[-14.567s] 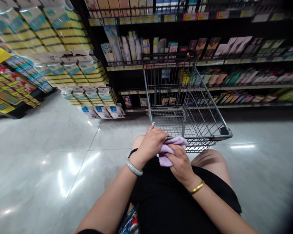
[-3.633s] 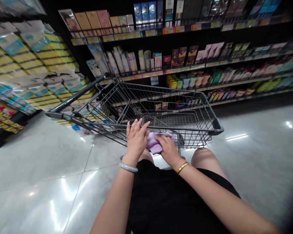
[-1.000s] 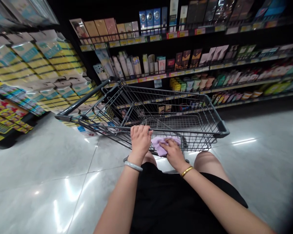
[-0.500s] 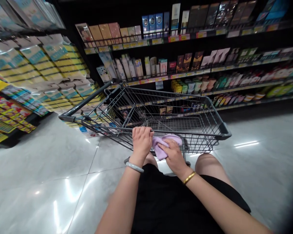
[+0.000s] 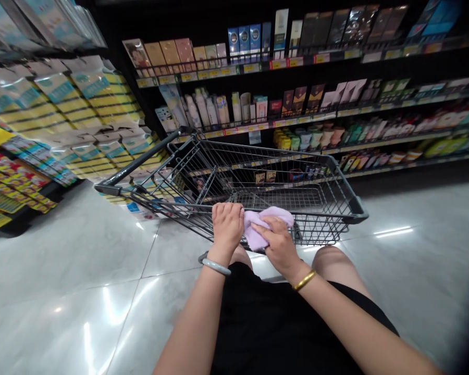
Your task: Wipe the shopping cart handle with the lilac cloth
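Note:
A dark wire shopping cart stands sideways in front of me, its handle toward the left. My left hand is closed over the cart's near top rail, fingers curled round it. Just to its right, my right hand grips a lilac cloth and presses it against the same side of the cart. Part of the cloth lies up over the rail. The fingertips of the right hand are partly buried in its folds.
Behind the cart run shelves of boxed and bottled goods with price tags. Yellow-and-white packs hang at the left, beside a rack of small colourful packets. The floor is glossy grey tile.
My right hand and the lilac cloth have shifted slightly up against the cart's side and rail. The left hand keeps its hold, and the cart stays nearly in place.

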Available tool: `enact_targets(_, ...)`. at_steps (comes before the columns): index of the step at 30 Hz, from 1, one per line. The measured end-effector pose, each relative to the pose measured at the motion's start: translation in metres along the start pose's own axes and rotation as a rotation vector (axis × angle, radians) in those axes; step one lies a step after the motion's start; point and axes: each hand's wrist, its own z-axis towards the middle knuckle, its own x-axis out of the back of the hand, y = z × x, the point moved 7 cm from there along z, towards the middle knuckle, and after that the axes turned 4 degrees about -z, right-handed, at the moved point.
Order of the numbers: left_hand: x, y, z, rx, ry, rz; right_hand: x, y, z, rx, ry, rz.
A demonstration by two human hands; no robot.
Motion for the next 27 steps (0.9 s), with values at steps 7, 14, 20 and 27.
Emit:
enact_targets(7, 0.0, 0.0, -0.001, -0.01, -0.016, -0.001, -0.004, 0.005, 0.002, 0.064, 0.023, -0.04)
enact_targets(14, 0.001, 0.001, 0.0, 0.006, 0.013, 0.007, 0.0, 0.032, -0.026, -0.047, -0.015, -0.034)
enact_targets(20, 0.0, 0.001, 0.0, 0.015, 0.009, 0.03, 0.008, 0.039, -0.027, -0.047, -0.037, -0.054)
enact_targets(27, 0.001, 0.002, 0.0, 0.021, 0.011, 0.029, 0.021, 0.038, -0.02, -0.052, 0.031, -0.033)
